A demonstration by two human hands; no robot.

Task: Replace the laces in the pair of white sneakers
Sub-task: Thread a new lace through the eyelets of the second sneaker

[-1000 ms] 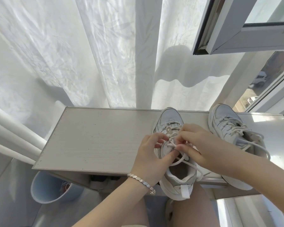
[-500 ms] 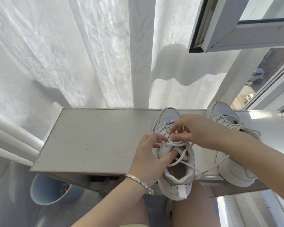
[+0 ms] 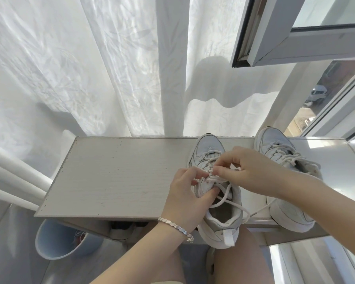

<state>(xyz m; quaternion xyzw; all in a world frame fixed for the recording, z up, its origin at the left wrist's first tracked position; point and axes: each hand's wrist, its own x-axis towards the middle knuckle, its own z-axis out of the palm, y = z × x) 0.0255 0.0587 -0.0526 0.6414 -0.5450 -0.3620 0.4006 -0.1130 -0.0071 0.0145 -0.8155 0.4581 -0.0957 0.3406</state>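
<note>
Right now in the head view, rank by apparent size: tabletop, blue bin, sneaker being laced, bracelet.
1. tabletop
2. sneaker being laced and blue bin: too close to rank, since the bin sits partly hidden under the tabletop
3. bracelet

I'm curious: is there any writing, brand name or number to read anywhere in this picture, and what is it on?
No readable text anywhere.
Sneaker being laced: no letters legible; its heel tab looks blank.
Second sneaker: nothing legible.
Car outdoors: too small and blurred to read.
Bracelet: no engraving can be made out.
</note>
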